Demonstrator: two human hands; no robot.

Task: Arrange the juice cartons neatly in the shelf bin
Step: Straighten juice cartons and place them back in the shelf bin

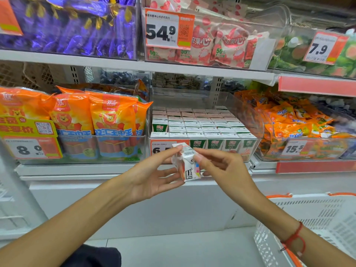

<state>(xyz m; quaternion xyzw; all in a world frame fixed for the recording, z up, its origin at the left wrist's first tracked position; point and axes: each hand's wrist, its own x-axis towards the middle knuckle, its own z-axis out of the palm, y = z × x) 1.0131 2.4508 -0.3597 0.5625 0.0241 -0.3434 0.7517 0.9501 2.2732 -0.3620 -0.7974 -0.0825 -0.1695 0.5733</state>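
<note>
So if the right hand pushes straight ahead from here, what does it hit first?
Probably the clear plastic shelf bin's front wall, just beyond the right hand holding the small white juice carton; depth is hard to judge.

White carton with orange side; green-and-white cartons in the bin; orange sausage packs; purple candy wrappers.

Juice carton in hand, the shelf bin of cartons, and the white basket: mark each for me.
juice carton [189, 166], head view, on its printed side face.
shelf bin [248, 114], head view, on its clear right wall.
white basket [317, 212], head view, on its slotted wall.
</note>
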